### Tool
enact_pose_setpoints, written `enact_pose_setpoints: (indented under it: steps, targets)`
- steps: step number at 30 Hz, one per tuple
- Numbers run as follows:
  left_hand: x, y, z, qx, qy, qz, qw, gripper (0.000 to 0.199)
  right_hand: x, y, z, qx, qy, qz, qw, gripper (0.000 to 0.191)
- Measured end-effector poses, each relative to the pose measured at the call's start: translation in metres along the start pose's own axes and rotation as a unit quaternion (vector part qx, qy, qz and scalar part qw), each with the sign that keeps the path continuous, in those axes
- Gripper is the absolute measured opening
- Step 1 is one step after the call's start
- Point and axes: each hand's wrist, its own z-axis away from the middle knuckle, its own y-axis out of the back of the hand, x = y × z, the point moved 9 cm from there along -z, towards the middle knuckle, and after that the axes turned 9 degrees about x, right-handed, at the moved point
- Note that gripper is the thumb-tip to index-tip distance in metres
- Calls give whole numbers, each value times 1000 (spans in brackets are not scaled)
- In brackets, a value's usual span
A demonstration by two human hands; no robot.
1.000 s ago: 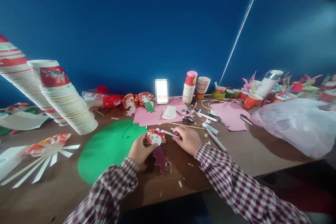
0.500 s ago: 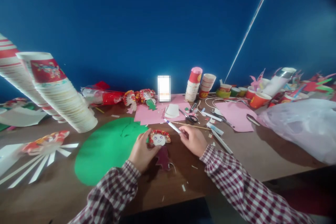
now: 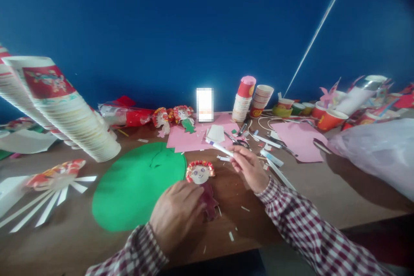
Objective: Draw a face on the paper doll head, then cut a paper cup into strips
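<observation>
Brown table under it all; green paper disc flat on it, L of & beyond L hand, whose palm is hidden, can't tell if gripping or just touching; R hand w/ thumb & fingers pinched; paper doll on table btwn the hands, lower L part behind L fingers; white pen in R pinch, blue end pointing L beyond doll's head

Doll partly hidden by left hand; bag cut off right.
</observation>
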Motion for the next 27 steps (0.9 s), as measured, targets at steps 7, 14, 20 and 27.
enact_pose_setpoints:
  steps: [7,14,20,27]
  targets:
    - [0,-29,2,-73,10,-4,997,29,5,-4,-8,14,-100,-205,974,24]
    - [2,-30,-9,-57,-59,-30,996,31,-3,-14,-25,6,-116,-263,958,18]
    - [-5,-29,-9,-19,-40,-41,998,29,25,-14,-25,44,-166,-239,956,33]
    - [-12,-38,-3,-45,-18,-27,998,26,28,-18,-7,-23,-137,-149,979,15]
